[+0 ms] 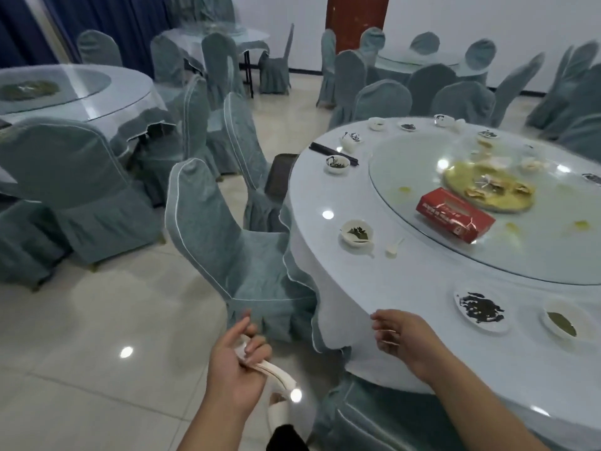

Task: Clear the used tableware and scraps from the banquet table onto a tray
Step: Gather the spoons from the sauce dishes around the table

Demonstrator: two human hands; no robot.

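Note:
My left hand (235,369) grips cream-coloured ceramic spoons (276,372) low over the floor, left of the round banquet table (325,196). My right hand (401,340) hovers at the table's near edge, fingers loosely curled, holding nothing. On the table lie a plate of dark scraps (481,309), a bowl with green leaves (564,322), a small bowl with leaf scraps (356,232), a white spoon (394,247), black chopsticks (335,153) and several used cups and saucers around the far rim. The glass turntable (406,177) carries a red tissue box (455,213) and a gold tray (487,187) of scraps.
Grey-green covered chairs stand close by: one (221,236) right beside the table's left edge, another (367,415) under my right arm. More covered tables (81,89) and chairs fill the room. Open tiled floor (97,336) lies to my left.

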